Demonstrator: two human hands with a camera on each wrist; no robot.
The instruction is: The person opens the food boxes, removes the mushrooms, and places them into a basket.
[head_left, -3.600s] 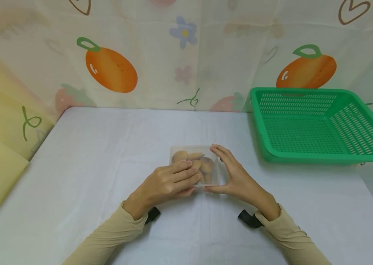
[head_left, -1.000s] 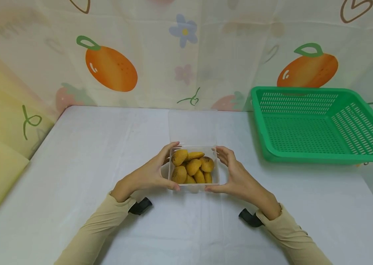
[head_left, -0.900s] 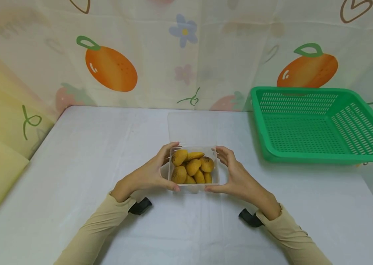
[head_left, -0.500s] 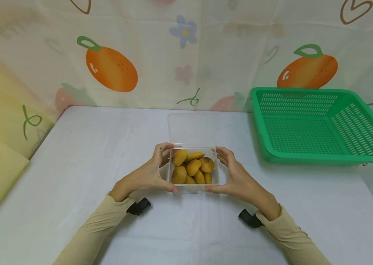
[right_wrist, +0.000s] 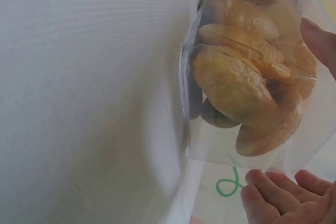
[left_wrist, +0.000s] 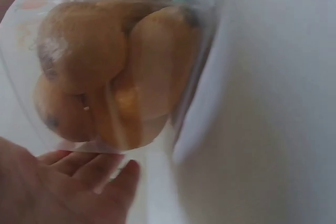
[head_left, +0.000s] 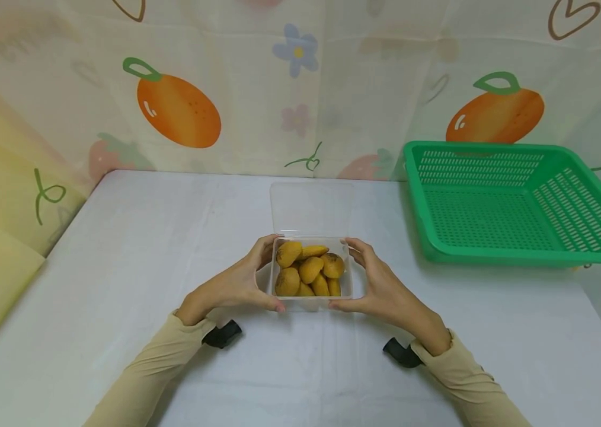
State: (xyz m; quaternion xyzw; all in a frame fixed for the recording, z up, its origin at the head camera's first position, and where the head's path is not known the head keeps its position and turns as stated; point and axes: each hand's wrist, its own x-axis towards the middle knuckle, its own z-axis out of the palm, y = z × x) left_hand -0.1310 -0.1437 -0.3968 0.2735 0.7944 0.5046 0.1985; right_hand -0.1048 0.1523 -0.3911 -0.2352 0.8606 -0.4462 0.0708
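A clear plastic box (head_left: 312, 303) stands mid-table in the head view, full of several yellow-brown rounded pieces (head_left: 311, 270), some with dark patches; their kind does not show. Its hinged clear lid (head_left: 311, 207) is laid back on the far side. My left hand (head_left: 245, 281) holds the box's left end, thumb at the near wall and fingers round the far corner. At the right end, my right hand (head_left: 383, 290) grips it the same way. Through the box walls, the pieces appear in the left wrist view and again in the right wrist view.
A green slatted basket (head_left: 498, 258) with nothing in it sits at the back right of the white-covered table (head_left: 188, 207). Behind the table hangs a fruit-print cloth (head_left: 258, 118). A black wrist strap (head_left: 222, 334) shows beneath the left sleeve.
The lid, closed over the pieces in the oldest frame, has swung open to the back. My left hand has gone from the top of the box to its left end.
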